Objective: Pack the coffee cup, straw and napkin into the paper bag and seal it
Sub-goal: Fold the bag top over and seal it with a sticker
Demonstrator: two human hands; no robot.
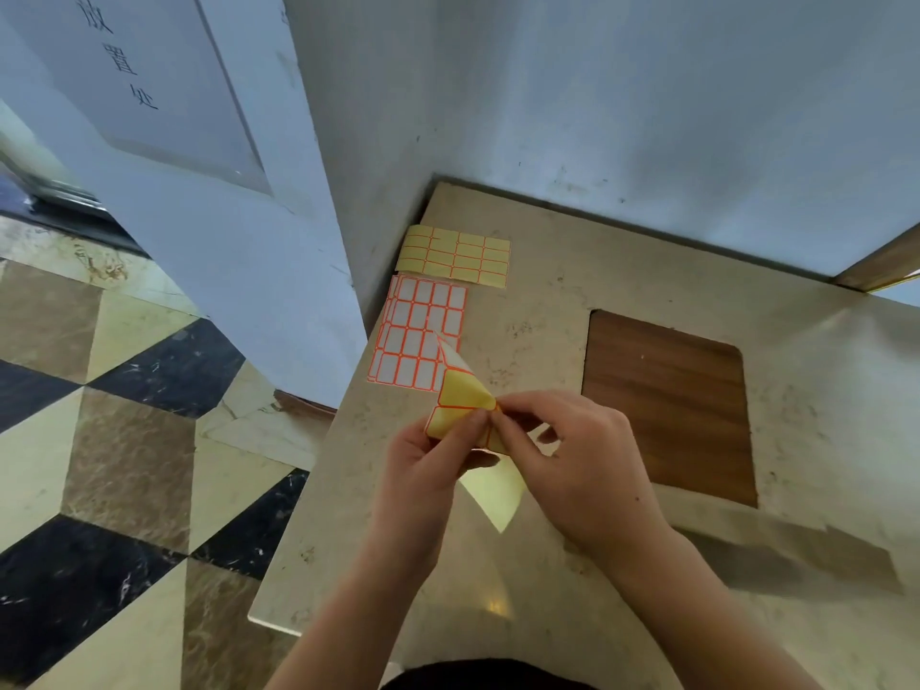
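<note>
Both my hands hold a bent yellow label sheet [460,398] with orange grid lines above the beige stone counter [547,301]. My left hand [428,463] grips the sheet from below and the left. My right hand [572,450] pinches at the sheet's middle edge with thumb and fingertips. A pale corner of the sheet's backing hangs down between my wrists. No coffee cup, straw, napkin or paper bag is in view.
Two more label sheets lie flat at the counter's back left: a yellow sheet [455,256] and a white sheet with orange borders [415,336]. A brown wooden square inset [667,405] sits at the right. Grey walls enclose the counter; a patterned tile floor lies left.
</note>
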